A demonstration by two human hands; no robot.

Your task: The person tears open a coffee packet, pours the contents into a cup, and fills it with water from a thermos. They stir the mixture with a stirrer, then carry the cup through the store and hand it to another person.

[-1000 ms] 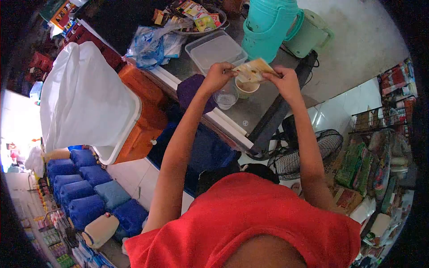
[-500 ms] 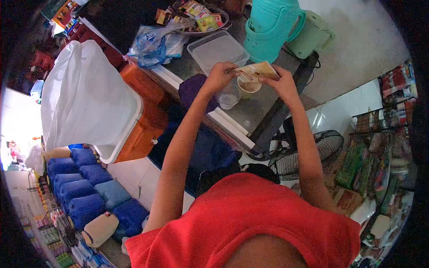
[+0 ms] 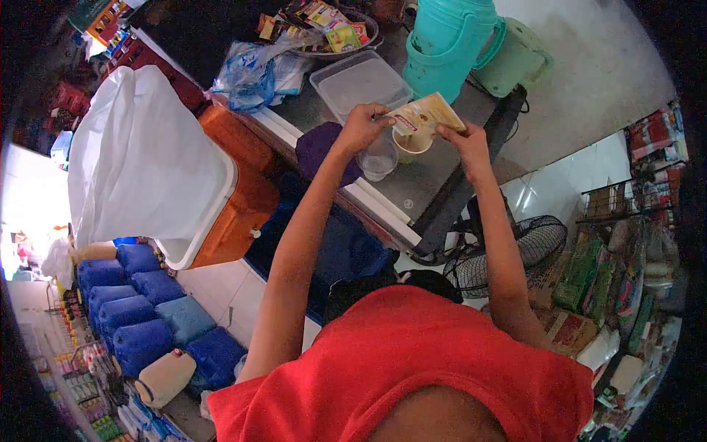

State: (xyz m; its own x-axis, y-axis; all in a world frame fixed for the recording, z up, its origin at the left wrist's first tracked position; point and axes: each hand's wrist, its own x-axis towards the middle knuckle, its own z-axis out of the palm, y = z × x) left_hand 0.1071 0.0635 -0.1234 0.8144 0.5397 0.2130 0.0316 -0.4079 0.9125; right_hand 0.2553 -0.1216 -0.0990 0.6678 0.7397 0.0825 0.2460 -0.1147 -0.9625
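A yellowish sachet [image 3: 427,116] is stretched between my two hands, just above a paper cup [image 3: 412,142]. My left hand [image 3: 364,127] pinches its left end; my right hand [image 3: 467,145] grips the lower right corner. The cup stands upright on the dark tabletop [image 3: 442,158], its rim partly covered by the sachet. Left of it, close by, is a clear plastic cup [image 3: 378,160]. Behind my left hand lies a clear rectangular container [image 3: 357,79]. Something dark purple [image 3: 317,151] sits by my left wrist at the table edge.
A turquoise jug [image 3: 442,51] stands behind the cups, beside a pale green container [image 3: 512,59]. Further left are blue plastic bags [image 3: 254,77] and a basket of sachets [image 3: 335,33]. An orange cooler [image 3: 243,158] flanks the table; a fan [image 3: 534,243] is at lower right.
The sachet has tilted so that its printed face shows more. My right hand has shifted slightly right and down. My left hand stays nearly in place.
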